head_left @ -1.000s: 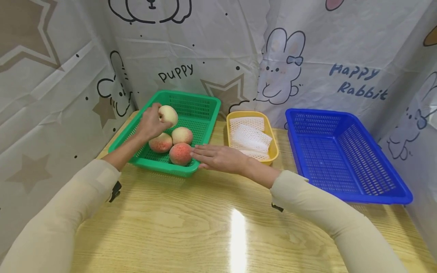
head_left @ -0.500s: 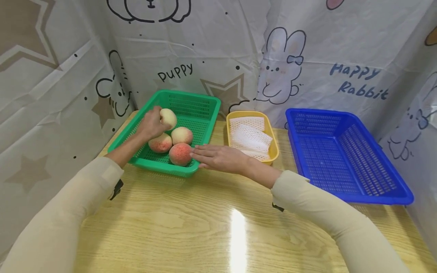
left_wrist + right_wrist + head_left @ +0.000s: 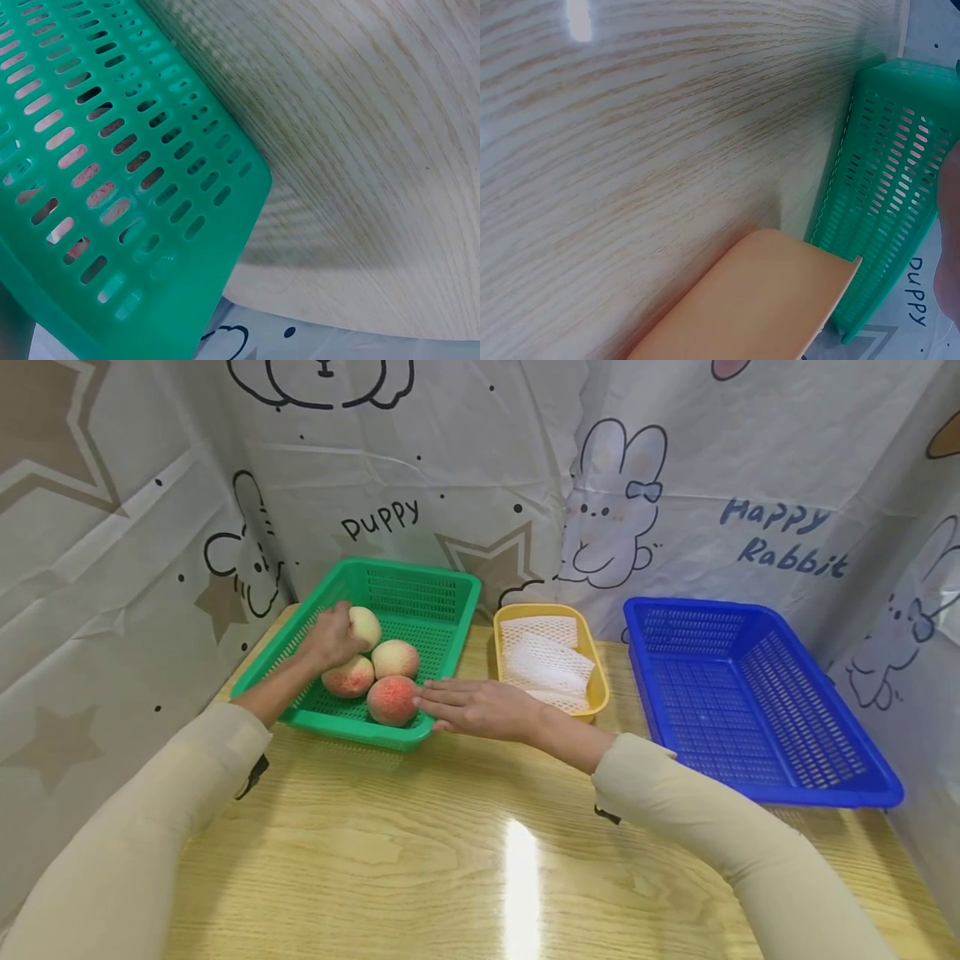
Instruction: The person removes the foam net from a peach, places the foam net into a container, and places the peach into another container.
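Observation:
In the head view my left hand (image 3: 332,637) reaches into the green basket (image 3: 405,739) and grips a pale peach (image 3: 365,627) low over its floor. Three more peaches lie close by: a red-blushed peach (image 3: 348,677) under the hand, a pale pink peach (image 3: 395,659) and a redder peach (image 3: 392,700) near the front. My right hand (image 3: 480,708) lies with straight fingers across the basket's right rim, its fingertips at the redder peach. The left wrist view shows mostly the slotted basket wall (image 3: 150,187); the left fingers are hidden there.
Right of the green basket stands a yellow tray (image 3: 600,689) with white foam net sleeves (image 3: 551,662). A blue basket (image 3: 708,710) sits farther right on the wooden table (image 3: 390,852). A printed curtain (image 3: 480,460) hangs behind and at both sides.
My left hand has lowered the pale peach toward the basket floor, beside the other peaches. The right hand stays at the basket's right rim.

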`<action>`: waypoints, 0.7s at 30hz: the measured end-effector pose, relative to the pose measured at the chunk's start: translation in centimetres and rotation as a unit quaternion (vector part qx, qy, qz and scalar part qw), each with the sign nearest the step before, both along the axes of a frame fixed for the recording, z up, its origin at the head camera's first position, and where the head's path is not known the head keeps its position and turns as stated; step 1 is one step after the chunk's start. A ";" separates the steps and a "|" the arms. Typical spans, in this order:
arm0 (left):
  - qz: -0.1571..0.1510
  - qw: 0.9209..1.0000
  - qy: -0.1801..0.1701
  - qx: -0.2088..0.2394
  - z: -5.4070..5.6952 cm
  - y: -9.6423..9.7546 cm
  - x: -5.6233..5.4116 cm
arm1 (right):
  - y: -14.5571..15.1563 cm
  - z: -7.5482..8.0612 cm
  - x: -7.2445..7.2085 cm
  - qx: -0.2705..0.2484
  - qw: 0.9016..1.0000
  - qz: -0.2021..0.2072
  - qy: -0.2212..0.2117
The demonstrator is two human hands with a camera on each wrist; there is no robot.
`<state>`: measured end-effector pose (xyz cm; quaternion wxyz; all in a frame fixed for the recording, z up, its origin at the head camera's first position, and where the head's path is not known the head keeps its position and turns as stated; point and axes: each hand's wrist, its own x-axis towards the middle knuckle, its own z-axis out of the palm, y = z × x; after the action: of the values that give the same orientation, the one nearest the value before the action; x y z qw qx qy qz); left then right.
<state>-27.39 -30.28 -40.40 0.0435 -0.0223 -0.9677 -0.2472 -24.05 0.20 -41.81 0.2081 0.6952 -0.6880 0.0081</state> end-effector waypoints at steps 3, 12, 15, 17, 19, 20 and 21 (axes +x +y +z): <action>-0.007 1.000 -0.009 -0.007 -0.1 0.0 0.0 | 0.0 0.0 0.0 -0.001 1.000 0.000 0.001; -0.022 0.999 -0.013 -0.020 -0.4 0.1 -0.2 | -0.1 -0.1 0.0 -0.005 1.000 0.002 0.007; -0.021 0.999 -0.021 -0.021 -0.4 0.2 -0.2 | -0.1 -0.1 0.0 -0.004 1.000 0.003 0.007; -0.019 0.999 -0.025 -0.021 -0.5 0.1 -0.2 | -0.1 -0.1 0.0 -0.002 1.000 0.002 0.007; -0.019 0.999 -0.027 -0.026 -0.5 0.2 -0.2 | -0.1 -0.1 0.0 -0.003 1.000 0.004 0.006; -0.021 0.999 -0.028 -0.029 -0.5 0.1 -0.3 | -0.1 -0.1 -0.1 -0.003 1.000 0.005 0.006; -0.021 0.999 -0.028 -0.032 -0.5 0.1 -0.3 | -0.1 -0.1 -0.1 -0.004 1.000 0.005 0.006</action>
<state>-27.71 -30.18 -40.90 0.0101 -0.0375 -0.9754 -0.2171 -24.10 0.12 -41.87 0.2144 0.6982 -0.6830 0.0077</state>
